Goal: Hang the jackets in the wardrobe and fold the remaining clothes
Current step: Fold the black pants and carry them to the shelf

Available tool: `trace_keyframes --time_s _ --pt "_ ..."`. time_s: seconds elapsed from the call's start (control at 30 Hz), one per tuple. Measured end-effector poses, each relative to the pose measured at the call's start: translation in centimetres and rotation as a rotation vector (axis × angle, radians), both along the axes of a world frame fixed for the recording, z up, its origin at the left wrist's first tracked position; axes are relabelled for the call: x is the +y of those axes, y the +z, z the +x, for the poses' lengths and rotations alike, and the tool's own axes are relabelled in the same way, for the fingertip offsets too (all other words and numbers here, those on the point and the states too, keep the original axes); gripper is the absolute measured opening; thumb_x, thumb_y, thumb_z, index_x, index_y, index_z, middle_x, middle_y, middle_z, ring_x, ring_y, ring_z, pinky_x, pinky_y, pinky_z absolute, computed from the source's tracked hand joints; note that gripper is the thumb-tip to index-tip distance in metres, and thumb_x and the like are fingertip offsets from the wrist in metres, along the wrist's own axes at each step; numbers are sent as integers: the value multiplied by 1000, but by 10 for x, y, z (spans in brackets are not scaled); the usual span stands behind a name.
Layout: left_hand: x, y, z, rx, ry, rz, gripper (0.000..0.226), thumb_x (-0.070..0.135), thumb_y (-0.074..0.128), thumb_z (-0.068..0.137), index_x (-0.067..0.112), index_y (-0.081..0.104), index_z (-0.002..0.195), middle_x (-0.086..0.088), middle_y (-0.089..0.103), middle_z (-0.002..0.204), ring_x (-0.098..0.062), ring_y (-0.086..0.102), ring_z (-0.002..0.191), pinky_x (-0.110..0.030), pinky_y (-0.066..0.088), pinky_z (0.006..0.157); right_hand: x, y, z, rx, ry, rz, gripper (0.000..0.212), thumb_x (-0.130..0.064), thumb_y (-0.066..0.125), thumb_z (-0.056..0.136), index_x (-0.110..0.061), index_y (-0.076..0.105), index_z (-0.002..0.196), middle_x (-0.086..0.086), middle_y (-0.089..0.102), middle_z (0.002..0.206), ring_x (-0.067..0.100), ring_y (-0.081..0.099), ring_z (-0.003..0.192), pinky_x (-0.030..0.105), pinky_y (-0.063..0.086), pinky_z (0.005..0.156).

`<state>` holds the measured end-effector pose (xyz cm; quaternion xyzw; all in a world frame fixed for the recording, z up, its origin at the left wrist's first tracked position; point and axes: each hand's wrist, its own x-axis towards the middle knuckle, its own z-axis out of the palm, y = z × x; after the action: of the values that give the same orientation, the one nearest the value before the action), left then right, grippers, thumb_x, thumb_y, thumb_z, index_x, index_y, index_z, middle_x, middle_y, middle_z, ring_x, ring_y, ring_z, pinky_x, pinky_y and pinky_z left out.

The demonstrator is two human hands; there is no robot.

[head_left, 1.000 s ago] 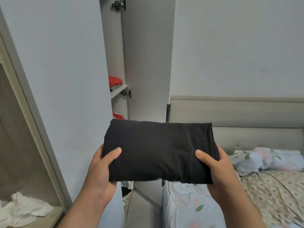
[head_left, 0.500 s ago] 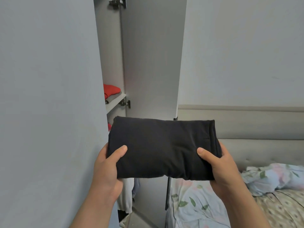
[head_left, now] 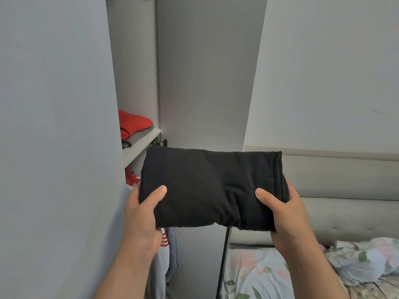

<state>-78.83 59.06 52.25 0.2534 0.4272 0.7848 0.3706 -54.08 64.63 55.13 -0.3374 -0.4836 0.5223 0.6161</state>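
Both hands, left hand (head_left: 141, 221) and right hand (head_left: 287, 219), clamp the folded black garment (head_left: 211, 188), now nearer the wardrobe shelf (head_left: 140, 145) at ten o'clock, probably for stowing.

No readable text, label, brand, number or sign on anything in view.
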Motion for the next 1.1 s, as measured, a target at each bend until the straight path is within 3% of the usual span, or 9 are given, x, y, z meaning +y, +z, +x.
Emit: trace_keyframes --time_s 0.2,0.33,0.47,0.6,0.67,0.77,0.83,0.97,1.1 --pt "56 10 -20 53 126 59 51 37 78 63 48 67 111 14 72 110 -20 71 100 -45 60 78 75 3 -36 10 58 56 41 -2 70 84 -26 67 117 1 74 109 24 72 100 45 57 85" --pt "102 7 -36 60 251 99 42 23 77 79 44 67 115 15 71 112 -18 69 105 -48 58 85 136 6 -63 -19 124 133 39 -5 72 82 -31 70 111 0 75 108 22 73 98 42 60 78" --pt "137 15 -58 55 332 129 39 14 71 86 39 68 116 12 72 112 -15 71 101 -37 60 79 190 11 -97 -19 187 204 43 -7 73 79 -37 69 111 -4 74 107 18 73 96 37 60 75" --pt "163 32 -77 68 460 164 36 6 66 87 37 73 105 7 75 108 -17 73 97 -39 57 82 232 21 -135 -23 270 269 51 -9 73 80 -43 66 117 -9 74 110 13 72 99 32 59 77" --pt "175 40 -82 70 520 183 37 4 65 87 38 74 101 6 75 105 -16 73 94 -36 60 74 250 31 -152 -4 322 302 51 -8 74 80 -42 66 117 -8 74 110 13 72 100 27 59 74" --pt "185 53 -91 89 623 207 39 4 67 85 36 73 107 6 75 105 -17 73 94 -37 60 75 270 44 -177 19 386 343 50 -15 76 76 -37 66 119 -5 74 111 16 72 101 30 59 76" --pt "185 62 -99 119 666 240 41 4 67 84 32 71 114 4 75 108 -20 73 98 -41 59 80 280 50 -194 42 418 366 52 -17 73 73 -33 66 121 -2 74 112 19 71 102 34 60 78" --pt "189 77 -110 124 770 300 44 5 71 80 30 70 117 2 75 108 -23 73 96 -43 60 75 295 67 -222 166 501 363 49 -14 59 73 -26 68 120 5 72 115 25 69 107 43 57 86" --pt "191 79 -117 64 852 279 52 24 77 67 35 68 117 5 74 109 -25 72 97 -54 58 76 305 85 -244 284 620 280 55 -11 45 62 -21 70 110 6 73 109 24 69 100 37 56 78"
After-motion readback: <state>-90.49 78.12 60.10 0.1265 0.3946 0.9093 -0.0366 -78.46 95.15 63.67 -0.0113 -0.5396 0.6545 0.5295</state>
